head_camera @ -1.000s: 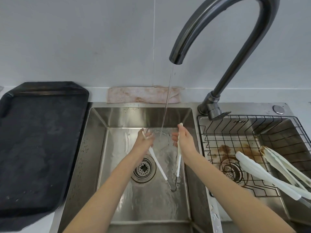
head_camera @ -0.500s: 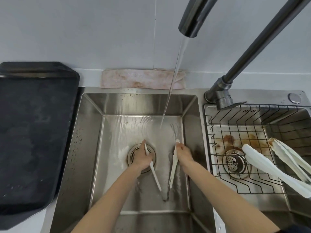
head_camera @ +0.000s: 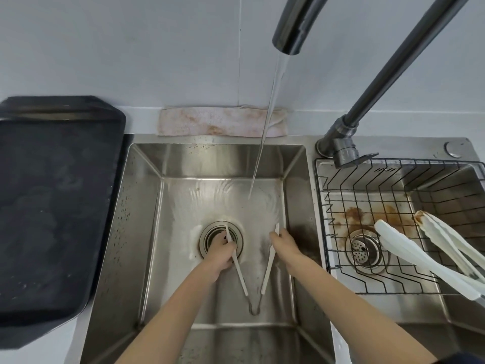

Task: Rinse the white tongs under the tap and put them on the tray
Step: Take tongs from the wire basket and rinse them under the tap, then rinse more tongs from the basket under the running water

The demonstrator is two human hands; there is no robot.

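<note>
White tongs (head_camera: 267, 274) are spread in a V low in the left sink basin (head_camera: 147, 232), hinge end towards me. My left hand (head_camera: 220, 252) grips the left arm over the drain. My right hand (head_camera: 284, 241) grips the right arm. Water runs from the dark tap (head_camera: 291, 35) and lands on the basin floor beyond the tongs, not on them. The black tray (head_camera: 57, 206) lies on the counter to the left of the sink.
A stained cloth (head_camera: 220, 122) lies behind the sink. The right basin holds a wire rack (head_camera: 367, 258) with two more white tongs (head_camera: 409, 248), one with a soiled tip (head_camera: 421, 215). Brown stains surround the right drain.
The hands and tongs came down and towards me, out of the water stream, to the basin floor by the drain. The camera tilted down and moved closer.
</note>
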